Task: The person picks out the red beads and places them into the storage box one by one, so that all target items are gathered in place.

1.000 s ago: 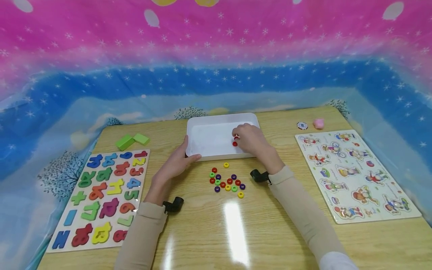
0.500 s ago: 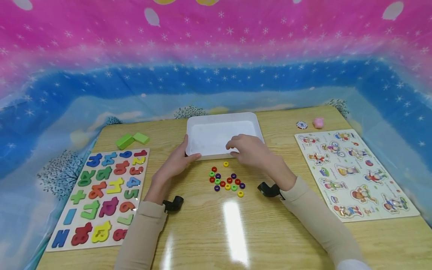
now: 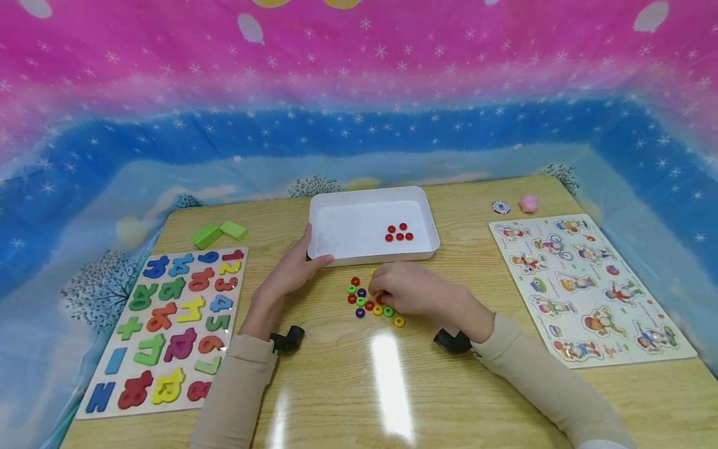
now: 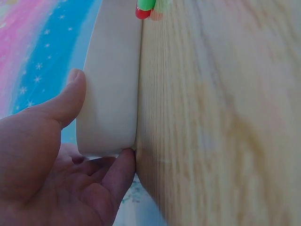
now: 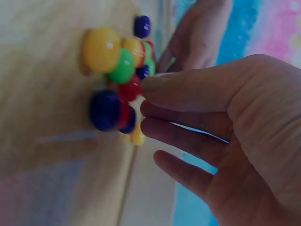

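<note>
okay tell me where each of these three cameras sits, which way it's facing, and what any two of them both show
Head: worn on the head, looking forward and down at the wooden table; shows both sleeved forearms, left hand and right hand.
Left wrist: on the left wrist, looking along the left hand at the white tray; thumb on the tray's side.
Right wrist: on the right wrist, looking past the right hand's fingers at the coloured rings; one fingertip meets a red ring.
Shared: head and left wrist both show the tray; head and right wrist both show the rings.
</note>
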Motion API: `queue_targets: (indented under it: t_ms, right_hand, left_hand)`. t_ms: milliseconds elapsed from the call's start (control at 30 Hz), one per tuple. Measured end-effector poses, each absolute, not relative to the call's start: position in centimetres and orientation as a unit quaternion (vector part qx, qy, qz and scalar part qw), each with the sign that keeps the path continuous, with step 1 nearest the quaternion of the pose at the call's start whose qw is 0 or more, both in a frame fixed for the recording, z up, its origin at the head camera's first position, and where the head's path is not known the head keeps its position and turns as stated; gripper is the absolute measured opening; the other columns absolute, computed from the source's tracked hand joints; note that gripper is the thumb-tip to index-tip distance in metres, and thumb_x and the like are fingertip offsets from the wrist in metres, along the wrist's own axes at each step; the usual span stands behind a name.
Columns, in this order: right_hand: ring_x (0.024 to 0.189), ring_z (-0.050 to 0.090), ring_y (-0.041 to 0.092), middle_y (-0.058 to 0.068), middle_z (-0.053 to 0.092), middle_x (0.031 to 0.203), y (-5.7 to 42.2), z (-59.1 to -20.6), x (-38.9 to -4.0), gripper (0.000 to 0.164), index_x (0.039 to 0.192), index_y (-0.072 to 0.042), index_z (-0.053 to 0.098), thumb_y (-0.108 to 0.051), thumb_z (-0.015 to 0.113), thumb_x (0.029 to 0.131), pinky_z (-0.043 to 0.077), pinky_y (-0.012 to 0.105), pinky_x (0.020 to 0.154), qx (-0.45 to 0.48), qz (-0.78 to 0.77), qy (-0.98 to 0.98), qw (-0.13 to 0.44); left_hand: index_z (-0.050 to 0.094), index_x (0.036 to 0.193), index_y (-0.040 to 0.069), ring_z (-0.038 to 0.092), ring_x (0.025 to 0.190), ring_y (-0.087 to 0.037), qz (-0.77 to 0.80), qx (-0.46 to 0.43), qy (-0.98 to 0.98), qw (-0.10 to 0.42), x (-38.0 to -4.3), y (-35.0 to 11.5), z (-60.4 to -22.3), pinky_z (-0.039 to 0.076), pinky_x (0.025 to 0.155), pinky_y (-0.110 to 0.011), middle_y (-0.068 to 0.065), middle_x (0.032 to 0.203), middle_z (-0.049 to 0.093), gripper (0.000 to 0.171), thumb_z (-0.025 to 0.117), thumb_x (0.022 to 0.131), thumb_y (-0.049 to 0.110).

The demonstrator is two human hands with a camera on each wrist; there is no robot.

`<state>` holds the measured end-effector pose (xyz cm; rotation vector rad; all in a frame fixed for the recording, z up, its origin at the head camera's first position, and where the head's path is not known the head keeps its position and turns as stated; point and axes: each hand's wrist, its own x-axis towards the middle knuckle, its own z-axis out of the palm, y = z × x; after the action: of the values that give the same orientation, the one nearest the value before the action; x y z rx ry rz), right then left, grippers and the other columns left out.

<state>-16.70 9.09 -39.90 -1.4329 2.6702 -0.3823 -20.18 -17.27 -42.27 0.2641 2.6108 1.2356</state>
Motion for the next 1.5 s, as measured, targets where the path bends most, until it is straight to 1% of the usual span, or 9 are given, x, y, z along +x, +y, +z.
queue_targets:
  t_ms: [200, 467, 600, 733, 867, 1067, 1200, 1333, 1500]
  right_hand:
    - [0.070, 0.046, 0.006, -0.011, 0.056, 0.076, 8.6, -40.9, -16.8, 0.014, 0.080, -0.021, 0.066, -0.010, 0.060, 0.085, 0.042, 0.020, 0.067, -0.482, -0.106, 0.869, 0.025]
    - [0.068, 0.044, 0.007, -0.011, 0.052, 0.071, 8.2, -41.3, -17.2, 0.011, 0.079, -0.020, 0.068, -0.015, 0.062, 0.087, 0.041, 0.021, 0.067, -0.491, -0.103, 0.865, -0.004]
    - [0.069, 0.045, 0.006, -0.010, 0.054, 0.074, 7.9, -41.0, -17.3, 0.010, 0.082, -0.020, 0.069, -0.015, 0.061, 0.087, 0.043, 0.021, 0.066, -0.488, -0.112, 0.865, -0.004]
    - [0.074, 0.048, 0.006, -0.009, 0.060, 0.083, 8.0, -40.4, -18.0, 0.009, 0.089, -0.019, 0.069, -0.014, 0.063, 0.086, 0.045, 0.021, 0.069, -0.472, -0.119, 0.874, -0.002]
    - [0.079, 0.050, 0.007, -0.008, 0.061, 0.088, 8.3, -39.4, -18.9, 0.011, 0.092, -0.018, 0.069, -0.011, 0.065, 0.084, 0.046, 0.023, 0.071, -0.440, -0.135, 0.888, -0.019]
    - [0.085, 0.056, 0.012, -0.004, 0.064, 0.091, 8.7, -38.4, -21.2, 0.013, 0.095, -0.016, 0.070, -0.011, 0.067, 0.084, 0.049, 0.026, 0.073, -0.388, -0.170, 0.905, -0.045]
    - [0.084, 0.057, 0.015, -0.001, 0.065, 0.091, 8.7, -38.7, -23.0, 0.013, 0.095, -0.014, 0.070, -0.009, 0.065, 0.084, 0.050, 0.029, 0.074, -0.363, -0.174, 0.914, -0.051]
    - [0.083, 0.056, 0.016, 0.001, 0.065, 0.092, 8.7, -39.4, -24.7, 0.015, 0.095, -0.014, 0.069, -0.007, 0.061, 0.085, 0.049, 0.031, 0.075, -0.338, -0.176, 0.923, -0.042]
    - [0.089, 0.059, 0.017, 0.002, 0.068, 0.098, 8.8, -40.6, -26.2, 0.018, 0.099, -0.013, 0.070, -0.007, 0.059, 0.086, 0.050, 0.032, 0.078, -0.296, -0.183, 0.937, -0.034]
  left_hand:
    - [-0.011, 0.149, 0.021, 0.010, 0.145, -0.018, 0.422, 0.092, 0.893, 0.122, -20.2, -17.4, -42.4, 0.021, 0.115, -0.045, 0.002, 0.157, 0.002, 0.090, 0.053, 0.090, 0.047]
    - [-0.011, 0.148, 0.022, 0.011, 0.144, -0.019, 0.420, 0.094, 0.895, 0.118, -20.0, -17.6, -42.5, 0.022, 0.115, -0.046, -0.002, 0.158, 0.003, 0.088, 0.053, 0.091, 0.043]
    - [-0.012, 0.148, 0.024, 0.011, 0.144, -0.018, 0.423, 0.096, 0.894, 0.116, -20.0, -17.6, -42.5, 0.023, 0.114, -0.046, -0.002, 0.158, 0.003, 0.087, 0.052, 0.092, 0.043]
    - [-0.012, 0.148, 0.023, 0.012, 0.144, -0.018, 0.425, 0.099, 0.892, 0.115, -20.0, -17.7, -42.5, 0.023, 0.114, -0.046, -0.002, 0.158, 0.004, 0.088, 0.052, 0.092, 0.043]
    - [-0.012, 0.148, 0.022, 0.013, 0.144, -0.018, 0.425, 0.100, 0.892, 0.115, -20.0, -17.7, -42.5, 0.024, 0.113, -0.046, -0.003, 0.158, 0.005, 0.089, 0.052, 0.091, 0.044]
    - [-0.012, 0.148, 0.022, 0.015, 0.144, -0.018, 0.423, 0.099, 0.893, 0.118, -20.0, -17.7, -42.4, 0.026, 0.113, -0.045, 0.001, 0.158, 0.005, 0.090, 0.052, 0.090, 0.047]
    - [-0.012, 0.148, 0.022, 0.013, 0.144, -0.020, 0.417, 0.097, 0.896, 0.120, -19.9, -17.6, -42.4, 0.024, 0.114, -0.045, 0.000, 0.158, 0.004, 0.091, 0.052, 0.089, 0.049]
    - [-0.012, 0.148, 0.022, 0.011, 0.145, -0.020, 0.412, 0.097, 0.898, 0.121, -20.0, -17.6, -42.3, 0.022, 0.114, -0.046, -0.001, 0.158, 0.003, 0.090, 0.052, 0.090, 0.049]
    - [-0.011, 0.149, 0.021, 0.010, 0.145, -0.020, 0.408, 0.098, 0.900, 0.120, -20.1, -17.4, -42.3, 0.022, 0.114, -0.046, 0.000, 0.158, 0.002, 0.090, 0.052, 0.090, 0.048]
